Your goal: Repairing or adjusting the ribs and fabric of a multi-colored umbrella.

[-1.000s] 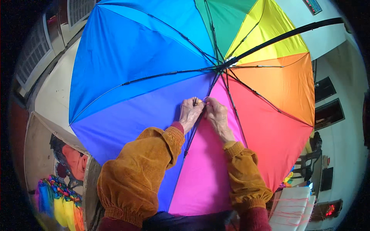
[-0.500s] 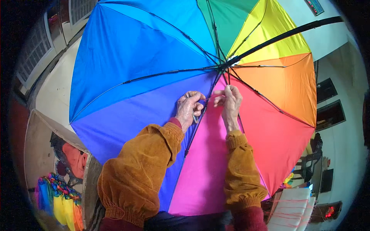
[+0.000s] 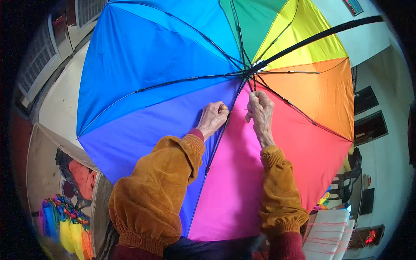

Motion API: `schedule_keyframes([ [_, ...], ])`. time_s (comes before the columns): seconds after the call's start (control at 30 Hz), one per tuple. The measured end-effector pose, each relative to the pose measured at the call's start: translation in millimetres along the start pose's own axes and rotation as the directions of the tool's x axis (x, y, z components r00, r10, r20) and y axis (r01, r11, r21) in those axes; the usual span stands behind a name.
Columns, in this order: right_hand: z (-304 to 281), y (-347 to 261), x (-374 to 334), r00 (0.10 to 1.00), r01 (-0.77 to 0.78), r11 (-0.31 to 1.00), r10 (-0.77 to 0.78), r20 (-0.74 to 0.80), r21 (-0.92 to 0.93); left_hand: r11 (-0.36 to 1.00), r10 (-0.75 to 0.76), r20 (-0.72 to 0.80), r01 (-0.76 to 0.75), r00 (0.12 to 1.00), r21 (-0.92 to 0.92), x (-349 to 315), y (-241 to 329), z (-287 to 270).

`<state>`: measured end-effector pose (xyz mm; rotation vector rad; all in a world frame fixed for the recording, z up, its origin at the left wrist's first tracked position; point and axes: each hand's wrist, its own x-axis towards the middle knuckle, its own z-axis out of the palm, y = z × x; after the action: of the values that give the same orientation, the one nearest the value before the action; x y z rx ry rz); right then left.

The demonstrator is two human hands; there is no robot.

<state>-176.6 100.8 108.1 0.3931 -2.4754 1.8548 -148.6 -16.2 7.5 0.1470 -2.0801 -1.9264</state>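
Observation:
An open umbrella (image 3: pixel 143 56) with rainbow panels fills the middle, its inside facing me. Its black shaft (image 3: pixel 320 38) runs from the hub toward the upper right. My left hand (image 3: pixel 213 116) is closed in a fist beside the rib between the purple and pink panels; what it holds is hidden inside the fingers. My right hand (image 3: pixel 261 108) is pinched at a black rib (image 3: pixel 254 82) just below the hub, over the pink panel. A faint thin line, perhaps thread, shows between the two hands.
At the lower left, folded rainbow cloth (image 3: pixel 69 229) hangs near a coral-coloured cloth (image 3: pixel 83 177). A pale board with red threads (image 3: pixel 325 229) stands at the lower right. A pale table surface (image 3: pixel 60 99) shows behind the umbrella's left edge.
My left fist has turned and closed more, hiding the metal tool seen in it before. The right fingers have drawn together near the rib. The umbrella has shifted slightly left.

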Motion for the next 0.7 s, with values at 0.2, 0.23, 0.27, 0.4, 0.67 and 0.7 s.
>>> schedule_keyframes([
  [0.2,16.6,-8.2,0.8,0.987,0.060,0.993,-0.043,0.153,-0.106,0.995,0.096,-0.183,-0.086,0.979,0.059,-1.0,-20.1,14.2],
  [0.23,19.6,-10.5,1.0,0.982,0.092,0.983,-0.063,0.180,-0.157,0.993,0.121,-0.192,-0.116,0.974,0.038,-1.7,-23.8,17.2],
  [0.27,23.3,-13.6,1.0,0.981,0.095,0.983,-0.065,0.183,-0.159,0.989,0.146,-0.203,-0.145,0.968,0.018,-2.4,-27.7,18.9],
  [0.4,29.6,-40.8,2.8,0.985,0.134,0.991,-0.133,0.108,-0.005,0.980,0.199,-0.201,-0.190,0.959,0.060,-3.0,-21.7,17.2],
  [0.67,38.0,-56.5,25.3,0.962,0.264,0.965,-0.263,0.079,0.001,0.911,0.027,-0.037,-0.040,0.999,-0.411,-11.1,-12.2,12.6],
  [0.7,36.8,-55.9,29.0,0.961,0.259,0.966,-0.257,0.099,-0.009,0.889,0.027,-0.013,-0.030,1.000,-0.458,-12.0,-6.9,13.8],
])
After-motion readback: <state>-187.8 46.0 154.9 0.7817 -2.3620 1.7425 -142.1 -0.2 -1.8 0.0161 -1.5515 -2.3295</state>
